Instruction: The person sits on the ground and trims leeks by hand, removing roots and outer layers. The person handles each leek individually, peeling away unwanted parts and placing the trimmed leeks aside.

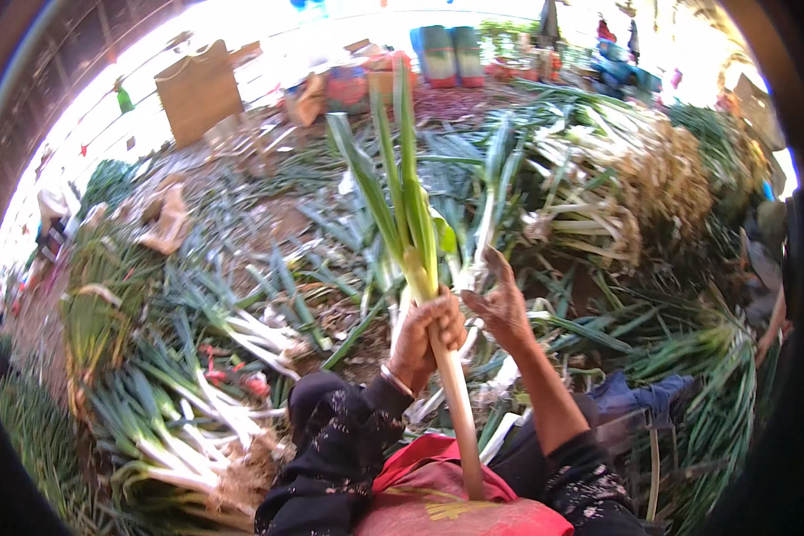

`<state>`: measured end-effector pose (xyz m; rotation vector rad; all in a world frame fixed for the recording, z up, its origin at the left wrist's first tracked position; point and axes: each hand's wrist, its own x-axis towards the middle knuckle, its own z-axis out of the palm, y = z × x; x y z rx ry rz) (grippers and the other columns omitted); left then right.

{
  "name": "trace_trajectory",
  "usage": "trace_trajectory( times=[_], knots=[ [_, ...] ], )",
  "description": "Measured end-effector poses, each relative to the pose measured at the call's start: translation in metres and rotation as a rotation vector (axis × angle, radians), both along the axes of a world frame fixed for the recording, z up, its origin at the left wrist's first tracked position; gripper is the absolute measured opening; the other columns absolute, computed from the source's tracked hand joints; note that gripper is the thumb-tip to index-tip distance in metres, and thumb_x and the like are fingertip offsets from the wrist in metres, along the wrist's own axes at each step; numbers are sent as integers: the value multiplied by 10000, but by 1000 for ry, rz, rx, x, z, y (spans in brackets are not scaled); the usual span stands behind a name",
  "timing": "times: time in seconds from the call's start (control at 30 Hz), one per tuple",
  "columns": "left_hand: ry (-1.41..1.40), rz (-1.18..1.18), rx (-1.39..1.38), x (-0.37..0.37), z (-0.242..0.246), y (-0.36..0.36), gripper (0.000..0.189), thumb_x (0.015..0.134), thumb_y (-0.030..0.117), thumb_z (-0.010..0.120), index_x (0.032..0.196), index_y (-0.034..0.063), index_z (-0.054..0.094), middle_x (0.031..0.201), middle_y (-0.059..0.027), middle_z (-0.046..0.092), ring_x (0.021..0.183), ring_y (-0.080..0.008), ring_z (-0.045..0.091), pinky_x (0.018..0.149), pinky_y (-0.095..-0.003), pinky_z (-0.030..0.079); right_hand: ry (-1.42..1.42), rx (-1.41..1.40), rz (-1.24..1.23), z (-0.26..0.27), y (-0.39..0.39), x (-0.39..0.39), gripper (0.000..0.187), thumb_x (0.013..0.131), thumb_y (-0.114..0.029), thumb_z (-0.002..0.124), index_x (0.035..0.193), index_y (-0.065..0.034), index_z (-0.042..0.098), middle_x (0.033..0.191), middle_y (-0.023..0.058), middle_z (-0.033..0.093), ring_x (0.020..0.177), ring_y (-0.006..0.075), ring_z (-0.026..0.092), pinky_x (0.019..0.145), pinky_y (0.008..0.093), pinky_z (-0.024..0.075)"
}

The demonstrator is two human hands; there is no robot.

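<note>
My left hand (pixel 432 331) grips the pale stem of a long leek or large green onion (pixel 450 395). Its green leaves (pixel 402 208) point up and away from me. The stalk's lower end rests against the red apron (pixel 435 496) on my lap. Just right of the stalk, my right hand (pixel 502 308) is raised with thumb and index finger apart and nothing seen between them. Beyond that hand, another white-stemmed stalk (pixel 488 221) lies among loose leaves.
A heap of stalks with brown roots (pixel 670 174) lies at the far right. White stalks (pixel 181 455) with roots are piled at my left. Loose green leaves (pixel 295 295) litter the ground. At the back stand a cardboard sheet (pixel 199 94) and rolled bundles (pixel 445 57).
</note>
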<state>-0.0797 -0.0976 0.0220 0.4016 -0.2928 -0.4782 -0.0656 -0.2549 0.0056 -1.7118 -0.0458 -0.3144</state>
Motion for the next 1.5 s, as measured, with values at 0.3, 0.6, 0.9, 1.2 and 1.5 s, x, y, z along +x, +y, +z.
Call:
trace_trajectory(
  times=[0.3,0.6,0.9,1.2,1.5],
  knots=[
    [77,-279,9,2,6,-70,151,906,168,562,1005,73,502,650,22,401,490,-85,417,449,-256,378,-372,77,-78,-6,-40,49,546,876,-9,579,1374,-80,368,1136,142,591,871,168,568,722,284,509],
    [-137,215,-33,0,62,40,191,875,136,589,1009,72,471,633,17,418,454,-97,441,396,-265,383,242,-996,-474,-60,-207,65,354,879,-242,576,1139,-2,578,1025,215,639,891,371,617,721,464,468],
    [-228,716,13,-40,118,339,234,920,145,443,690,110,417,611,17,415,536,-100,428,480,-249,384,291,-894,47,-67,-142,46,453,851,-216,621,1235,5,526,1110,204,629,1028,302,607,882,370,448],
    [666,1341,2272,-219,-16,546,981,774,329,734,1463,26,105,1365,-288,367,1172,-344,489,982,-378,428,372,-943,258,-45,-77,12,377,822,-172,631,1158,-13,568,977,186,656,854,298,636,777,379,482],
    [559,190,2694,-237,-235,447,565,748,586,586,1186,232,614,1144,-152,627,1017,-371,600,915,-482,442,426,-998,363,-32,-77,-16,414,799,-161,630,1199,-74,568,1058,181,641,976,338,613,839,388,474]
  ],
)
